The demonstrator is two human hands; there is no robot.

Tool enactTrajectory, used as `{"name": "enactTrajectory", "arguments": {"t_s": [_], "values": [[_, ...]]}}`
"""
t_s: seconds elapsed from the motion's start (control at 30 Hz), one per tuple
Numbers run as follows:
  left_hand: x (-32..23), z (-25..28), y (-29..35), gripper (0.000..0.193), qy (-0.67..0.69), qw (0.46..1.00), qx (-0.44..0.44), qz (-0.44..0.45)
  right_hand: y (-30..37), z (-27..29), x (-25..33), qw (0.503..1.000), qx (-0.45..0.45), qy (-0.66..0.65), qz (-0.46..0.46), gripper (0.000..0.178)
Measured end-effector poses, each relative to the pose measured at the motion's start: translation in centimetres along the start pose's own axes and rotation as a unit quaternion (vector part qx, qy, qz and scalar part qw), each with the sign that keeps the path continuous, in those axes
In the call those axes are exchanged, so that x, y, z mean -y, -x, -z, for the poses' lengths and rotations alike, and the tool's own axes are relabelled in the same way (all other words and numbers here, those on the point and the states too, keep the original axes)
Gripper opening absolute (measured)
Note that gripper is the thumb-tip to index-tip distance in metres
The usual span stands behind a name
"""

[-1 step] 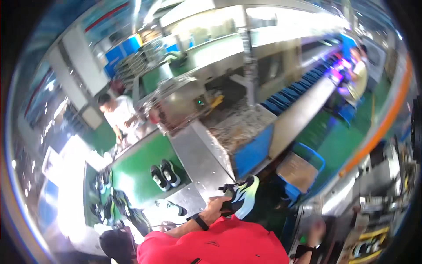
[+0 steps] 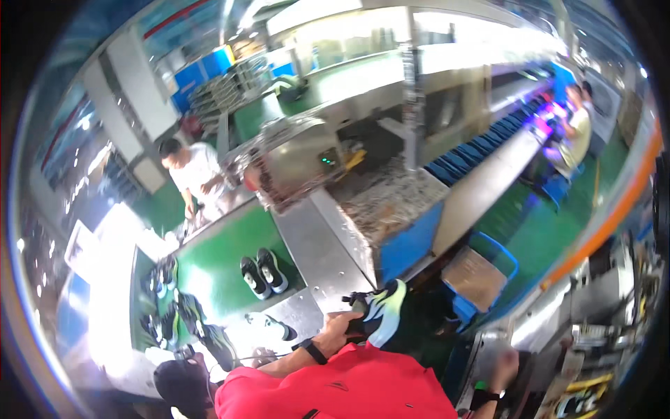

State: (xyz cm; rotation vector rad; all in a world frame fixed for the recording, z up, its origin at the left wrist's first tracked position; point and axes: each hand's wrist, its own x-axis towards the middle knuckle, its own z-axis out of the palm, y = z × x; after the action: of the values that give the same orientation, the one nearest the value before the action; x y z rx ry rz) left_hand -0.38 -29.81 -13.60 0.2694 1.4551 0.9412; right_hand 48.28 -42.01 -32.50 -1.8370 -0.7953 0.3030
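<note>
My left hand (image 2: 340, 327), with a black band at the wrist, is closed on a sneaker (image 2: 380, 314). The shoe is dark with pale blue and yellow-green parts, and is held out near the table's right end. At the lower right is my right hand (image 2: 501, 373), also banded at the wrist; its fingers are smeared, so what it holds, if anything, is unclear. On the green tabletop (image 2: 216, 258) stands a pair of black-and-white sneakers (image 2: 264, 272). A white shoe (image 2: 269, 327) lies nearer me, on the bright metal strip.
Several dark sneakers (image 2: 192, 314) crowd the table's left side. Across it stands a person in white (image 2: 199, 174). A conveyor (image 2: 481, 185) runs back right, with a seated person (image 2: 576, 129) beside it. A chair (image 2: 474, 279) stands right of my left hand; machinery (image 2: 600, 335) fills the lower right.
The view has shifted slightly, so the table, machine and chair appear a little farther right. My left hand keeps its grip on the sneaker.
</note>
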Motion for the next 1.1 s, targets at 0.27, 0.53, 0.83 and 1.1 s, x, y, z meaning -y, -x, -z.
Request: {"name": "enactTrajectory", "arguments": {"t_s": [0.27,0.53,0.83,1.1], "values": [[-3.9,11.4,-7.3,0.016,0.14,0.986,-0.089,0.016,-12.2,-16.4,39.6,0.942,0.132,-0.037,0.306,0.018],[-8.0,22.2,-20.1,0.011,0.199,0.945,-0.213,-0.15,-10.2,-40.9,70.8,0.569,0.136,0.147,0.798,0.042],[-15.6,28.2,-30.0,0.021,0.29,0.902,-0.266,-0.174,-2.2,-61.4,86.1,0.285,0.143,0.212,0.924,0.067],[-21.3,39.3,-42.8,0.018,0.205,0.864,-0.386,-0.249,0.0,-71.3,89.0,0.275,0.301,0.172,0.897,0.038]]}}
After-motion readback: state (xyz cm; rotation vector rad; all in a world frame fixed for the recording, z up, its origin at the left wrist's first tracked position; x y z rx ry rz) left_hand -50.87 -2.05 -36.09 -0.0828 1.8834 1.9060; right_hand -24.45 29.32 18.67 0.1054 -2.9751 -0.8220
